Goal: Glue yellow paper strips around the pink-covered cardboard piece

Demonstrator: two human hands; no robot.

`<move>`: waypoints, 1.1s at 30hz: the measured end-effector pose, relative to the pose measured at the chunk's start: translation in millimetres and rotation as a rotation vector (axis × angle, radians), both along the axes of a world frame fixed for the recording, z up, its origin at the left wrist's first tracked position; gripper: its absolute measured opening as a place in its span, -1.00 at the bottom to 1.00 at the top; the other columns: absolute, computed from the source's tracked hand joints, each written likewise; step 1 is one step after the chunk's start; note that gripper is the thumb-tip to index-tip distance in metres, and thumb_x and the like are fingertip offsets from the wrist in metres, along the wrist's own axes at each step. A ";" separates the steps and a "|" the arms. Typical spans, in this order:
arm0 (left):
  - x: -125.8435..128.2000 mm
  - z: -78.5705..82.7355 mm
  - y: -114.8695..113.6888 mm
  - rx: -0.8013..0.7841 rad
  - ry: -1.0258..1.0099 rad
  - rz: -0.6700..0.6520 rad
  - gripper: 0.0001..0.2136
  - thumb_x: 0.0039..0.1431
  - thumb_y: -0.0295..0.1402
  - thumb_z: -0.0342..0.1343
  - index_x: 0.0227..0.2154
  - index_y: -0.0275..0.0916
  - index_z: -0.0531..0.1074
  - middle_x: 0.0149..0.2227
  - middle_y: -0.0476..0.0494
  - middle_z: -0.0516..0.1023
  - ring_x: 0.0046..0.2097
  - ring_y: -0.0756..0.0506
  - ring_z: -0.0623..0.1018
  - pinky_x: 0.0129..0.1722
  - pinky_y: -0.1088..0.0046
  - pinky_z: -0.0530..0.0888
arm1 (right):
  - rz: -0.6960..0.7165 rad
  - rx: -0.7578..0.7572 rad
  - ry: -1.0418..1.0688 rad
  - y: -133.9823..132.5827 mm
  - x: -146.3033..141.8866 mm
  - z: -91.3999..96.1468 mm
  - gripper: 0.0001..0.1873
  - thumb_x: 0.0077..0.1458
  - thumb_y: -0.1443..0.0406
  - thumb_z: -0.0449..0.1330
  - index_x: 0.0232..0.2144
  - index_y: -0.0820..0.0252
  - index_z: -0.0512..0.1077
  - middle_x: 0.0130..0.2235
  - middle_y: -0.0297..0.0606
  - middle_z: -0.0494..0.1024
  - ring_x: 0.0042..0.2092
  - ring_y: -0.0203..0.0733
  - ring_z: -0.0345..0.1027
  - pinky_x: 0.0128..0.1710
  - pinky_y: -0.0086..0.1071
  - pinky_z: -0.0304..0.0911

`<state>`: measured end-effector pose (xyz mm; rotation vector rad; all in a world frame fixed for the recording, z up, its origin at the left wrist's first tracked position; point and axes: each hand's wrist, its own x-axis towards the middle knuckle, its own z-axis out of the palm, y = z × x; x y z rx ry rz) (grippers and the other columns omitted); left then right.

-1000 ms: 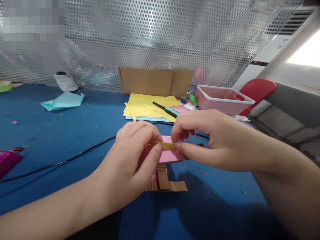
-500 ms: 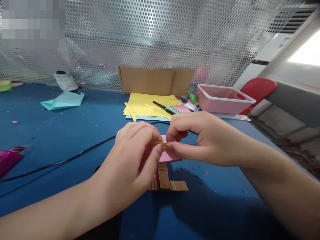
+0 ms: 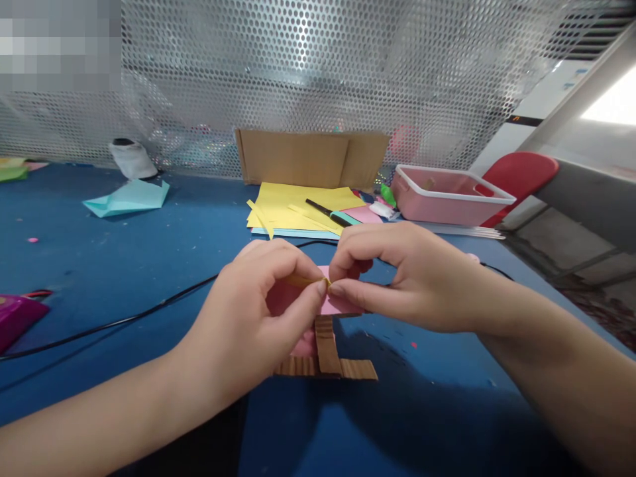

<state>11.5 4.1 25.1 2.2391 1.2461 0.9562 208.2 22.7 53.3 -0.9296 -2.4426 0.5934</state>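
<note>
Between the fingertips of my left hand and my right hand is a narrow yellow paper strip. Both hands are closed in a pinch on it, thumb against forefinger, and their tips nearly meet. Directly below them lies a flat pink piece, partly covered by the fingers. It sits on top of a corrugated cardboard stand with an upright strip and a flat strip at the base. Something pink shows behind the stand, its shape mostly hidden by my left hand.
Yellow paper sheets lie beyond my hands, with a black pen on them. Behind stands a cardboard panel. A pink basket is at the back right, a folded light-blue paper at left. A black cable crosses the blue table.
The fingertips have drawn closer together, so less of the yellow strip shows between them. My left hand has opened its curl a little, exposing more of the strip behind the thumb.
</note>
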 end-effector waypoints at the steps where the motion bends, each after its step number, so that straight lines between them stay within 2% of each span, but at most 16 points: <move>1: -0.1 0.1 0.2 0.006 -0.002 0.001 -0.90 0.14 -0.37 0.09 -0.46 -0.16 0.46 -0.38 0.00 0.53 -0.27 -0.08 0.45 -0.27 0.33 0.37 | -0.005 0.001 -0.002 -0.2 -0.2 0.2 -0.92 0.08 0.37 0.17 -0.45 0.23 0.44 -0.44 -0.39 0.50 -0.38 -0.40 0.31 -0.37 -0.48 0.17; 10: -0.6 -1.3 0.6 0.033 0.012 0.023 -0.89 0.15 -0.33 0.09 -0.46 -0.16 0.46 -0.37 -0.03 0.54 -0.27 -0.10 0.46 -0.26 0.30 0.38 | -0.053 -0.006 -0.028 -1.0 0.7 2.6 -0.89 0.11 0.32 0.17 -0.44 0.20 0.46 -0.43 -0.38 0.54 -0.37 -0.38 0.35 -0.36 -0.46 0.19; 14: -1.1 -2.1 -1.4 -0.016 0.029 0.039 -0.90 0.14 -0.34 0.07 -0.44 -0.18 0.44 -0.36 -0.04 0.52 -0.25 -0.10 0.46 -0.27 0.32 0.39 | -0.083 0.016 -0.033 1.2 0.7 1.7 -0.86 0.14 0.29 0.16 -0.37 0.17 0.52 -0.37 -0.35 0.57 -0.32 -0.35 0.38 -0.32 -0.44 0.22; 18: -0.1 -0.2 -1.8 -0.049 0.030 0.044 -0.91 0.13 -0.34 0.08 -0.44 -0.18 0.43 -0.38 -0.01 0.50 -0.31 -0.06 0.46 -0.31 0.38 0.38 | -0.072 0.037 -0.009 2.2 0.4 -0.4 -0.84 0.15 0.29 0.16 -0.34 0.15 0.56 -0.36 -0.34 0.56 -0.31 -0.35 0.38 -0.29 -0.42 0.23; 24: 1.8 1.8 -0.1 0.018 0.062 0.029 -0.89 0.13 -0.37 0.07 -0.48 -0.19 0.42 -0.43 0.01 0.51 -0.35 -0.04 0.45 -0.36 0.39 0.35 | -0.065 0.036 -0.020 0.6 1.8 0.4 -0.84 0.14 0.32 0.15 -0.35 0.14 0.56 -0.39 -0.34 0.56 -0.34 -0.34 0.38 -0.32 -0.40 0.24; 33: 1.5 -2.2 -2.8 0.062 0.064 -0.009 -0.88 0.14 -0.37 0.09 -0.48 -0.20 0.45 -0.43 0.00 0.54 -0.36 -0.03 0.48 -0.35 0.40 0.36 | 0.036 0.017 -0.023 7.3 5.5 0.5 -0.84 0.09 0.38 0.17 -0.37 0.17 0.57 -0.42 -0.35 0.58 -0.38 -0.37 0.40 -0.39 -0.45 0.25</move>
